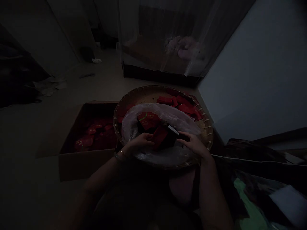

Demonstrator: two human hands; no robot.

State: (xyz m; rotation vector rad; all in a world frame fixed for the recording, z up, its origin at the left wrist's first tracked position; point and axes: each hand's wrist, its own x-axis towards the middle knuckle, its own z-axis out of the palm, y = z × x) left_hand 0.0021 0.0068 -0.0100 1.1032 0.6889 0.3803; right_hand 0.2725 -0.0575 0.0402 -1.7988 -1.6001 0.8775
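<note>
In dim light, the left hand point(141, 140) has its grip closed on the near left edge of a red packet point(160, 137), thumb and fingers drawn together. The packet is tilted within the mouth of a clear plastic bag point(160, 109), which lies spread open on a round woven tray point(210, 135). The right hand point(195, 145) reaches in from the opposite side, its fingers parted beside a white-edged item point(173, 129) (too dark to tell whether they touch or hold it). More red packets point(188, 108) lie along the tray's far right side, and to the left a cardboard box point(86, 164) holds others, standing on the floor point(31, 159).
</note>
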